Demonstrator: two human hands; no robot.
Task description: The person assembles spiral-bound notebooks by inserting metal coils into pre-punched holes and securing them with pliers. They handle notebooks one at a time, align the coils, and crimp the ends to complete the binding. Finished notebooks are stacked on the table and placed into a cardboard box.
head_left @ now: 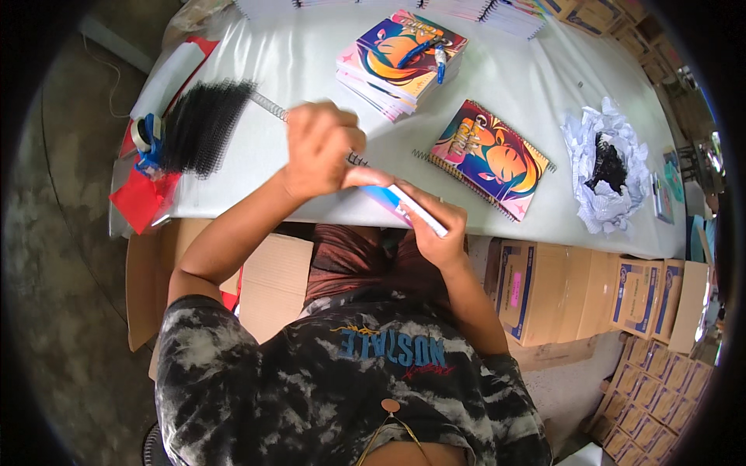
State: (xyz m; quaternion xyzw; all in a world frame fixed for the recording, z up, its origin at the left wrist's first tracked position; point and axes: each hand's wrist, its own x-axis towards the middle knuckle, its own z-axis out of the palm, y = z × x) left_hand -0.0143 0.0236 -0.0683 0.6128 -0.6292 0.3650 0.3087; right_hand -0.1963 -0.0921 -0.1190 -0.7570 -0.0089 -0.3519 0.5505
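Over the table's near edge my right hand (439,233) grips a small notebook (421,208), tilted so its white page edge shows, with a strip of blue and pink cover beside it. My left hand (320,151) is curled, slightly blurred, at the notebook's other end. A spiral binding wire (269,107) sticks out past its far side, and dark coil loops show at the notebook's edge beside the thumb. How far the wire runs through the pages is hidden by the fingers. Just right of my hands lies a colourful notebook (493,159) with a coil protruding at both ends.
A stack of notebooks (400,58) with blue pens (440,64) on top stands farther back. Many black spiral wires (206,128) lie at left, near a blue tape dispenser (148,147). Crumpled paper (610,210) holds black coils at right. Cardboard boxes (536,291) stand below the table.
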